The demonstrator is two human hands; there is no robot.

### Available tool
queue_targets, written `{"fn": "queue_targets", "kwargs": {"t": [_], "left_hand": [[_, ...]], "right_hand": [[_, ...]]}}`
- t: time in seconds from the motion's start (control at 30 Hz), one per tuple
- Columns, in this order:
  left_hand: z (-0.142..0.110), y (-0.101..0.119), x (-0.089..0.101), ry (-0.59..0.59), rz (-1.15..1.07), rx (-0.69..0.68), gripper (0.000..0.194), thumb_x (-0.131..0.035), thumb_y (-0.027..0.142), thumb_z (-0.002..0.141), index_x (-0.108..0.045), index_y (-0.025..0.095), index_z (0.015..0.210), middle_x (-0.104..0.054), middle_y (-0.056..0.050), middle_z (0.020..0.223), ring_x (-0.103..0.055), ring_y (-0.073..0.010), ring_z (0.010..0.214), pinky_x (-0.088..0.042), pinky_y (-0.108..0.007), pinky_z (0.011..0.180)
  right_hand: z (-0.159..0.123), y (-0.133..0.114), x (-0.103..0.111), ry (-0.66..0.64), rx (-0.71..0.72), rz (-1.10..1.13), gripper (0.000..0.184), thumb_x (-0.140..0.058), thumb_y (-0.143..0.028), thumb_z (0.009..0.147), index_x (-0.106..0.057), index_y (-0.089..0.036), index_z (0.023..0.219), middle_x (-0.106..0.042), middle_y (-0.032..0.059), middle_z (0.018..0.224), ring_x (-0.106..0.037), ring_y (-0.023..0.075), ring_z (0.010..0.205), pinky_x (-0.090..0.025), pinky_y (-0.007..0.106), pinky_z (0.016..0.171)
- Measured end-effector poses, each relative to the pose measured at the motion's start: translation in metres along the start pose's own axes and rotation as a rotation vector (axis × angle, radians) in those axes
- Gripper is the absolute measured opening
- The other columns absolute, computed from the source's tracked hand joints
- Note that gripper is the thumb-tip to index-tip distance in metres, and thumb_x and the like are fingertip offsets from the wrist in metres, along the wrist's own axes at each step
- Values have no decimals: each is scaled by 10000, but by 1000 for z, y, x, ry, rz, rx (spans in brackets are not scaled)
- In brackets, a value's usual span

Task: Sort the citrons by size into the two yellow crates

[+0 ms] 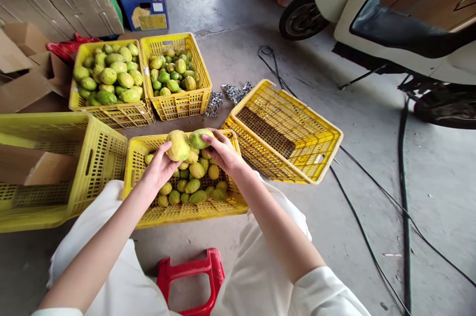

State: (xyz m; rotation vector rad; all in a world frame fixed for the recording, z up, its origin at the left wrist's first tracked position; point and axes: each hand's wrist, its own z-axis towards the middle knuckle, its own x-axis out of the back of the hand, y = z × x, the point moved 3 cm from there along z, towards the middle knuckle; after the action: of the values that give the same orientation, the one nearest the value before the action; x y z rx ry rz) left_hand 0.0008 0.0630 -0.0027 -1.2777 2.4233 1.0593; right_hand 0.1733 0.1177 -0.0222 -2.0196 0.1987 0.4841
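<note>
My left hand (pixel 160 166) is closed around a large yellow lemon (pixel 178 146), its fingers under and beside the fruit. Close to it, my right hand (pixel 222 150) grips a smaller green lemon (pixel 199 139) between thumb and fingers. Both fruits are held above a yellow plastic crate (pixel 186 215) between my knees. Inside that crate lie several loose green and yellow lemons (pixel 192 186); my hands hide some of them.
Two yellow crates of lemons (pixel 119 70) (pixel 174 70) stand ahead. A tilted crate (pixel 308 142) is at right, a larger crate (pixel 92 157) with cardboard at left. A red stool (pixel 215 271) is below me. Cables (pixel 403 182) and a white scooter (pixel 353 3) are on the right.
</note>
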Motion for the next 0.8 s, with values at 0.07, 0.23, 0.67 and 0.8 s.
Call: {"fn": "queue_targets", "kwargs": {"t": [0.07, 0.23, 0.67, 0.8], "left_hand": [[1, -1, 2, -46, 30, 6, 175, -630, 169, 987, -726, 135, 1128, -827, -108, 1013, -787, -209, 880, -686, -286, 747], [4, -3, 5, -46, 77, -8, 154, -659, 192, 954, -734, 139, 1077, -817, -113, 998, -761, -217, 863, -677, -311, 739], [2, 0, 2, -22, 67, -16, 156, -687, 230, 942, -715, 158, 1078, -802, -109, 1013, -758, -220, 857, -675, -323, 766], [2, 1, 2, -37, 35, -30, 175, -690, 203, 925, -703, 159, 1094, -807, -112, 1073, -774, -227, 937, -688, -342, 863]], "right_hand": [[0, 0, 0, -4, -14, -13, 588, -987, -560, 566, -691, -278, 989, -710, -19, 945, -622, 176, 875, -492, 286, 685], [-2, -2, 0, -2, -20, 45, 769, -1053, -417, 470, -616, -302, 1093, -720, -19, 1007, -704, 190, 963, -614, 303, 780], [-4, -7, -1, -31, 9, 5, 737, -1029, -457, 513, -685, -290, 1143, -768, -7, 1030, -728, 239, 1064, -602, 362, 905], [-4, -6, -1, -1, -11, 37, 714, -1049, -426, 451, -605, -287, 993, -731, -32, 942, -699, 201, 962, -578, 313, 813]]}}
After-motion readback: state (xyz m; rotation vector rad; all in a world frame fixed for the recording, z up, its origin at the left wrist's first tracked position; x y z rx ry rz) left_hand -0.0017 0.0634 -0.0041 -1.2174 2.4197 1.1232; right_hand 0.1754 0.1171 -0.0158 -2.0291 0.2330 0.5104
